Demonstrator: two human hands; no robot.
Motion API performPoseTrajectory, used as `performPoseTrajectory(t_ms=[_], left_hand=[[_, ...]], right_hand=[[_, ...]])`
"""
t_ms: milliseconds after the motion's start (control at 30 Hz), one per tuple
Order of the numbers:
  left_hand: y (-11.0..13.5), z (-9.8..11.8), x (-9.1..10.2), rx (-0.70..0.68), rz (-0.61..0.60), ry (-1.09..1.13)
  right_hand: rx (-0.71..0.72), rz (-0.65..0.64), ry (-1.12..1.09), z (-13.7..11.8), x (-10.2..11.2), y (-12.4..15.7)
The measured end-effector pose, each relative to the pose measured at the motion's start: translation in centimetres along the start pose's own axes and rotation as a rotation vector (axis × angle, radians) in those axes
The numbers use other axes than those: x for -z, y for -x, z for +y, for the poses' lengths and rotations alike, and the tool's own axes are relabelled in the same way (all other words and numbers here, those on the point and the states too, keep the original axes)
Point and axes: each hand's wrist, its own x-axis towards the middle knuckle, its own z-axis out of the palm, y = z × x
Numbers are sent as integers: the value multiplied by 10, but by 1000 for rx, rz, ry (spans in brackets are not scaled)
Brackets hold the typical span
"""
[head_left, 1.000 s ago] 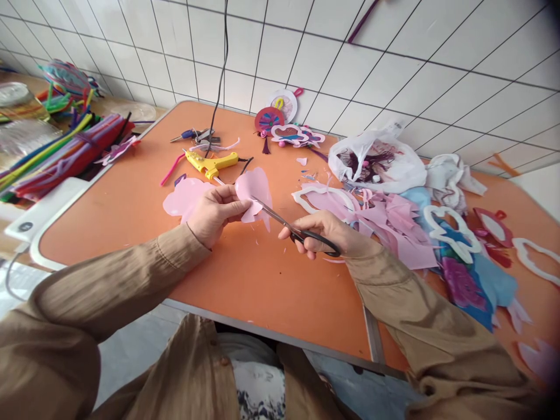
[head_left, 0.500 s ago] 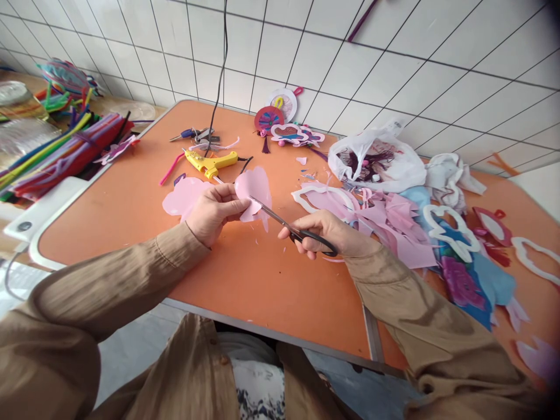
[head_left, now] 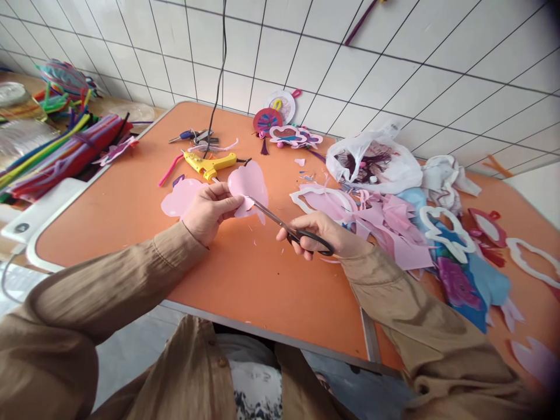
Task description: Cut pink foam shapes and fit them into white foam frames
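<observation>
My left hand [head_left: 209, 210] pinches a pink paper shape [head_left: 249, 185] above the orange table [head_left: 131, 204]. My right hand [head_left: 324, 230] grips black-handled scissors [head_left: 289, 227], whose blades reach left into the lower edge of that pink shape. A second pink cut-out [head_left: 179, 198] lies flat on the table just behind my left hand. Both of my arms wear tan sleeves.
A yellow glue gun [head_left: 210, 163] with a black cord lies behind the hands. Pliers [head_left: 192, 135] and round decorated pieces [head_left: 280, 119] sit near the tiled wall. A white plastic bag [head_left: 371, 163], pink scraps [head_left: 394, 224] and white outlines [head_left: 441, 230] cover the right side. Pipe cleaners [head_left: 61, 154] lie at left.
The pink shape has turned slightly in my left hand and the scissors have advanced a little along its lower edge. The view has shifted slightly.
</observation>
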Motion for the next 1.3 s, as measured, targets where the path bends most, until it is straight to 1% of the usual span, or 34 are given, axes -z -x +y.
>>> performPoseTrajectory(t_ms=[100, 200, 300, 467, 533, 633, 767, 933, 1033, 1167, 1300], left_hand=[[1, 1, -1, -10, 11, 7], [1, 2, -1, -5, 10, 11], [0, 0, 1, 8, -8, 12], [-2, -2, 3, 44, -50, 37], [-2, -2, 3, 35, -53, 40], [-1, -1, 3, 4, -38, 50], [-1, -3, 3, 4, -37, 33], [-1, -6, 3, 17, -24, 39], [-1, -5, 3, 51, -34, 49], [-1, -2, 1, 122, -65, 45], [-1, -3, 2, 162, -52, 30]], right_hand=[[-13, -1, -11, 1, -3, 0], [10, -48, 4, 2, -5, 0], [55, -98, 8, 3, -6, 0], [50, -155, 10, 7, -8, -2], [70, -160, -1, 10, -10, -4], [99, -137, -39, 15, -13, -6], [117, -76, -72, 16, -19, -7], [95, -6, -87, 12, -26, -6], [73, 8, -97, 11, -29, -6], [79, -13, -96, 13, -29, -8], [90, -8, -103, 15, -27, -10]])
